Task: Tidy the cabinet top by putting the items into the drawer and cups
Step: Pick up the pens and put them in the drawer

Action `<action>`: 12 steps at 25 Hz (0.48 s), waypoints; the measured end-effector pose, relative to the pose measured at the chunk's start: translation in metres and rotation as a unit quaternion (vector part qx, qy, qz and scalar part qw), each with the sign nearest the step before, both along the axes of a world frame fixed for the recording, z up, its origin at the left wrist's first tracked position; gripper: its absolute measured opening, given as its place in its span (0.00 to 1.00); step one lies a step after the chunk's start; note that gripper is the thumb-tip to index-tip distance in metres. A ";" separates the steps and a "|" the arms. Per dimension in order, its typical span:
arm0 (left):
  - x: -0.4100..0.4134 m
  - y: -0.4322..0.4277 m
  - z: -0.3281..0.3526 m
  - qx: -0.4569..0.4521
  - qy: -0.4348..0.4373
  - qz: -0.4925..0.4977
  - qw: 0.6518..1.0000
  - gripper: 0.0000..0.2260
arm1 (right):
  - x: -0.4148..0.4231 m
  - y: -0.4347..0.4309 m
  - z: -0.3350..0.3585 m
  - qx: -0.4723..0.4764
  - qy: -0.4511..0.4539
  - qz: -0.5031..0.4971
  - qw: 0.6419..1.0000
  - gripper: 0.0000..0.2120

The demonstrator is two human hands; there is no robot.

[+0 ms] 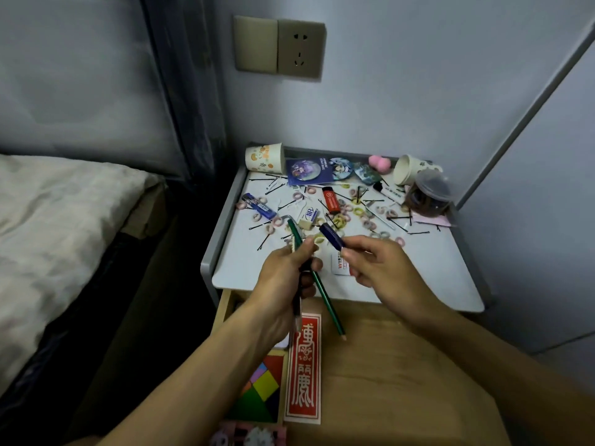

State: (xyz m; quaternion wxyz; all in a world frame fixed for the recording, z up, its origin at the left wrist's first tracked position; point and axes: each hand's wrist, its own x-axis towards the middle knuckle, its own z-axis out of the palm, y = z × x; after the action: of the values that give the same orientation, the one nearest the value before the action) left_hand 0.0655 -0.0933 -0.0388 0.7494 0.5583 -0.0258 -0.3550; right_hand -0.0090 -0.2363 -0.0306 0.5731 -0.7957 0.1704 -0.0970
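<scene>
Green pencil (325, 300) and a black pen (296, 312) sit gripped in the left hand (283, 278) over the front edge of the cabinet top (418, 268). The right hand (383, 268) pinches a blue pen (333, 237) alongside.

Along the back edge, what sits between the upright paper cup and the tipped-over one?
Head view: a blue badge card, two round badges, then a pink sponge.

A home bedroom, a bed (58, 220) with a pale cover, a small bedside cabinet (434, 252), a wall socket (301, 48) above
</scene>
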 end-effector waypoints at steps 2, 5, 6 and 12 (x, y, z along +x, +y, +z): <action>-0.009 -0.003 -0.007 0.006 -0.007 -0.020 1.000 0.13 | -0.007 -0.001 -0.012 0.064 -0.002 0.001 0.998 0.10; -0.017 -0.008 -0.011 0.008 -0.037 -0.032 0.999 0.11 | -0.006 0.002 -0.014 0.074 -0.015 0.022 0.997 0.07; -0.018 -0.011 -0.011 0.008 -0.049 -0.031 0.998 0.11 | -0.005 0.001 -0.012 0.077 -0.018 0.022 0.997 0.06; -0.014 -0.020 -0.013 0.029 -0.067 0.032 0.997 0.11 | -0.002 -0.014 -0.012 0.105 0.012 -0.018 0.994 0.05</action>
State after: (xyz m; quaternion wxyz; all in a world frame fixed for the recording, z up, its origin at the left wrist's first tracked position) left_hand 0.0518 -0.1137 -0.0520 0.7405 0.6031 -0.0477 -0.2927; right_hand -0.0110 -0.2499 -0.0426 0.6498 -0.7287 0.2010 -0.0797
